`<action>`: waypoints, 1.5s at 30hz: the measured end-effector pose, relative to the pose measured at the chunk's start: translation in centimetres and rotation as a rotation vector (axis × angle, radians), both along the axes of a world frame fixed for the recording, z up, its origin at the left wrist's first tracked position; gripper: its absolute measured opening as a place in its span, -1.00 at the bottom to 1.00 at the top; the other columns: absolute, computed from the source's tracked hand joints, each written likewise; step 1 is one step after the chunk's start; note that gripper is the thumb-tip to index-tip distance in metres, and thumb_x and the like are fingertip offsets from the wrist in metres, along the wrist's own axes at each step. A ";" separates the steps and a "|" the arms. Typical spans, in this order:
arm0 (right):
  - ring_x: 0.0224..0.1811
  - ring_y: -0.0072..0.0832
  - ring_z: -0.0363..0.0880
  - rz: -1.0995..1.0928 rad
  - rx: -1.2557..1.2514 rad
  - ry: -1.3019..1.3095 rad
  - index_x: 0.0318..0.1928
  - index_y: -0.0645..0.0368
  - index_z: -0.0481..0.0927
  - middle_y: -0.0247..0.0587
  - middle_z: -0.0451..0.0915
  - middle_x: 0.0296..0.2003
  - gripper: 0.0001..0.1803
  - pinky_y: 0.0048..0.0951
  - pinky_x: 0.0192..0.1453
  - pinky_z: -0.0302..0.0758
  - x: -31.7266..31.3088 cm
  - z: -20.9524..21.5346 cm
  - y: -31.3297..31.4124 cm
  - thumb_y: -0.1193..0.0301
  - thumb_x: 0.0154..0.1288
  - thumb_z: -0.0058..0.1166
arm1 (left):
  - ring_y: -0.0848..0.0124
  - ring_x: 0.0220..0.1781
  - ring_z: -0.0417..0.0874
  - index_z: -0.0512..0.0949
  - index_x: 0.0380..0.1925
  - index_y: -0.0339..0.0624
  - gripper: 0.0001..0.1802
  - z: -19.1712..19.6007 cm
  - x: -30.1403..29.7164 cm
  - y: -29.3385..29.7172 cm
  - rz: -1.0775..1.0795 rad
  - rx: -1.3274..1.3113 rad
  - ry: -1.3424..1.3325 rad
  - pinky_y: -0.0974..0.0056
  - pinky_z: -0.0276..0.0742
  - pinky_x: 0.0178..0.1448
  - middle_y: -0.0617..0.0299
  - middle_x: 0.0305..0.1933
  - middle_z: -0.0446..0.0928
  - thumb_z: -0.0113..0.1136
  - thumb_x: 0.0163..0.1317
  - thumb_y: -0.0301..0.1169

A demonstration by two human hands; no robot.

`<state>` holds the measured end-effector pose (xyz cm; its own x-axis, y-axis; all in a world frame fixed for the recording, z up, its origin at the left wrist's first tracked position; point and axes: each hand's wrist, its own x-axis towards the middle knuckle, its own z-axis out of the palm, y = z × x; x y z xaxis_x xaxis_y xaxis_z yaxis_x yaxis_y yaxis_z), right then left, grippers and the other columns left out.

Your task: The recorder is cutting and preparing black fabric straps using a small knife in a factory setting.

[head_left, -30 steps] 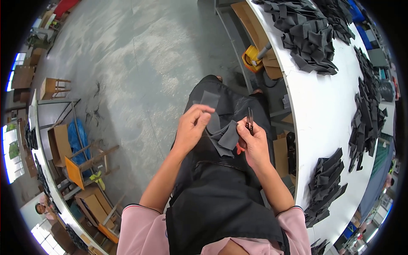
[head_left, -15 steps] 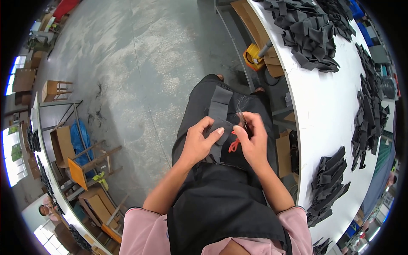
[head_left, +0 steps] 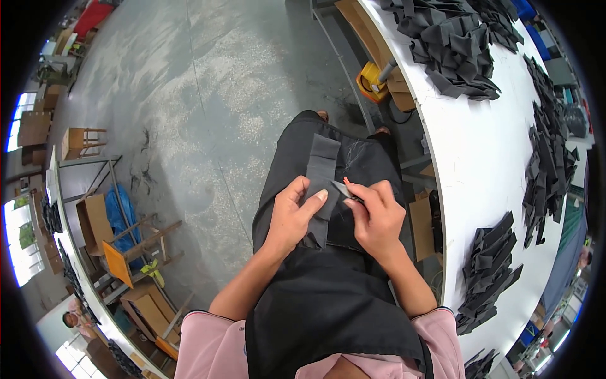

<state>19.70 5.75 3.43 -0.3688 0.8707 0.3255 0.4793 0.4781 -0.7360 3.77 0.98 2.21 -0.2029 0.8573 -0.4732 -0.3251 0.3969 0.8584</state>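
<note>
A dark grey fabric strip (head_left: 323, 161) lies lengthwise over the black apron (head_left: 360, 170) on my lap. My left hand (head_left: 290, 218) pinches the strip near its middle, thumb on top. In my closed right hand (head_left: 383, 218) is a pair of small thread snips (head_left: 341, 188) with a pointed metal blade and a bit of red. The blade tip reaches the strip's right edge, close to my left thumb. My right fingers hide most of the snips' handle. Loose pale thread ends (head_left: 355, 153) lie on the apron beyond my right hand.
At my right runs a white table (head_left: 457, 151) bearing piles of dark fabric pieces (head_left: 451, 54). Under it are a yellow object (head_left: 372, 82) and cardboard. Across the floor at left stand a wooden stool (head_left: 82, 143), an overturned wooden chair (head_left: 126, 259) and another table. A person (head_left: 72, 319) is beyond that table.
The snips have turned in my right hand: the blade now points left at the strip, and the red loop no longer hangs below. My left hand keeps its pinch on the strip.
</note>
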 end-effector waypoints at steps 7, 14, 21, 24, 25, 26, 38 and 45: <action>-0.51 -0.56 0.35 0.210 -0.438 0.121 -0.10 0.10 0.53 -0.34 0.33 -0.40 -0.57 -0.58 -0.40 0.34 -0.4 1.2 0.6 0.63 -0.08 0.19 | 0.62 -0.30 0.46 0.50 -0.36 -0.26 -0.88 0.0 -1.3 0.8 -0.068 -0.230 -0.272 0.49 0.36 -0.18 0.35 -0.38 0.51 0.13 0.14 -0.44; -0.51 -0.77 0.24 -0.022 -0.898 0.603 -0.40 0.18 0.45 -0.51 0.35 -0.50 -0.90 -0.63 -0.45 0.22 -3.5 -1.6 1.6 0.54 0.14 0.13 | 0.47 -0.02 0.49 0.38 0.04 -0.42 -0.46 -0.2 -1.4 -0.9 -0.200 0.106 -0.504 0.38 0.35 0.11 0.22 -0.03 0.50 0.09 0.26 -0.15; -0.42 -0.65 0.40 -0.061 -0.742 0.426 -0.22 0.26 0.44 -0.32 0.48 -0.44 -0.78 -0.56 -0.31 0.38 -3.2 -2.3 1.1 0.44 0.16 0.15 | 0.57 -0.24 0.51 0.48 -0.12 -0.36 -0.63 -0.8 -0.7 0.1 -0.056 -0.177 -0.249 0.43 0.43 -0.13 0.26 -0.23 0.54 0.10 0.27 -0.24; -0.42 -0.53 0.45 -0.118 -0.545 0.248 -0.18 0.23 0.45 -0.25 0.47 -0.39 -0.74 -0.54 -0.29 0.39 -1.0 -1.2 -0.8 0.49 0.10 0.16 | 0.61 -0.29 0.49 0.52 -0.20 -0.33 -0.71 -1.0 -0.8 0.1 0.025 -0.146 -0.199 0.46 0.42 -0.20 0.31 -0.29 0.54 0.11 0.27 -0.29; -0.42 -0.51 0.45 -0.109 -0.491 0.184 -0.19 0.21 0.46 -0.25 0.46 -0.39 -0.73 -0.55 -0.29 0.39 0.2 -1.2 -1.3 0.52 0.07 0.16 | 0.62 -0.30 0.49 0.53 -0.22 -0.33 -0.71 -1.0 -0.8 0.1 0.042 -0.128 -0.183 0.46 0.42 -0.20 0.31 -0.30 0.54 0.12 0.26 -0.29; -0.39 -0.52 0.44 -0.065 -0.436 0.104 -0.20 0.21 0.47 -0.25 0.44 -0.40 -0.74 -0.55 -0.30 0.39 1.3 -1.2 -1.7 0.57 0.05 0.14 | 0.62 -0.31 0.48 0.54 -0.25 -0.33 -0.72 -0.8 -0.8 0.2 0.065 -0.121 -0.192 0.46 0.42 -0.21 0.31 -0.31 0.54 0.14 0.25 -0.29; -0.42 -0.47 0.44 0.213 -0.359 0.153 -0.22 0.24 0.54 -0.25 0.42 -0.43 -0.74 -0.54 -0.33 0.39 1.4 -0.1 -1.3 0.58 0.00 0.18 | 0.64 -0.34 0.46 0.55 -0.27 -0.31 -0.75 0.6 -0.6 -0.3 0.059 -0.092 -0.161 0.47 0.39 -0.24 0.34 -0.33 0.53 0.14 0.24 -0.31; -0.50 -0.49 0.42 0.161 -0.148 -0.051 -0.24 0.22 0.56 -0.27 0.43 -0.47 -0.75 -0.53 -0.41 0.36 1.2 0.3 -1.9 0.60 -0.02 0.17 | 0.65 -0.33 0.45 0.55 -0.26 -0.32 -0.74 0.8 -0.7 -0.3 0.038 -0.115 -0.174 0.48 0.37 -0.23 0.35 -0.35 0.52 0.12 0.25 -0.30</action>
